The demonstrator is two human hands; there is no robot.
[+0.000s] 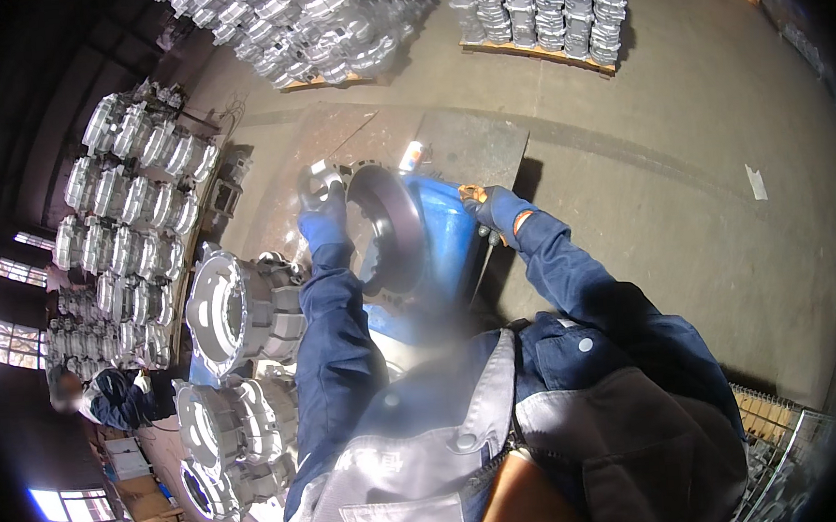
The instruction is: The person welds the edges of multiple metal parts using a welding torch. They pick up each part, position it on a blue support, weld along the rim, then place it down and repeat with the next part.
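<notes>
My left hand (pixel 326 219), in a blue glove, is closed around a small silver metal part (pixel 316 183) over the metal-topped table. My right hand (pixel 497 209), gloved in dark blue with an orange cuff, is held at the right edge of a blue plastic bin (pixel 447 225). Its fingers are curled by an orange-brown patch, and what they hold I cannot make out. Between my hands a large dark ring-shaped part (pixel 401 228) stands tilted against the bin. Beyond the bin is a small white bottle with an orange label (pixel 412 156).
Silver castings (pixel 218 312) stand close by my left arm. Stacked castings on pallets (pixel 124 209) line the left, with more stacks (pixel 545 0) at the back. A person (pixel 122 396) is at the far left. A wire cage (pixel 780 449) stands at lower right.
</notes>
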